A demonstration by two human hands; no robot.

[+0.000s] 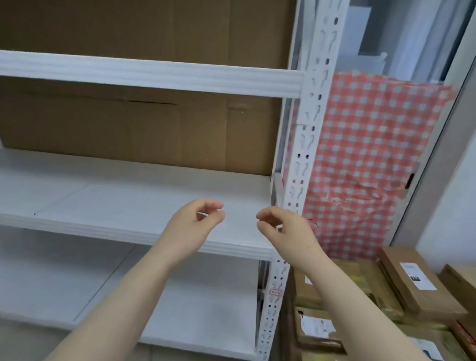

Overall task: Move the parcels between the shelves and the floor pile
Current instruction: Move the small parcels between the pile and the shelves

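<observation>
A white metal shelf unit (143, 73) fills the left and middle of the view; its middle shelf board (89, 198) holds no parcels where I can see it. My left hand (194, 219) and my right hand (284, 226) hover side by side over the right end of that board, fingers loosely curled, holding nothing. A pile of brown cardboard parcels (418, 286) with white labels lies on the floor at the lower right, beside the shelf's upright post (303, 156).
Flattened brown cardboard (122, 127) lines the back of the shelves. A red-and-white checked sheet (367, 161) hangs to the right of the post, with a window frame and wall beyond. The lower shelf board (41, 279) lies below my arms.
</observation>
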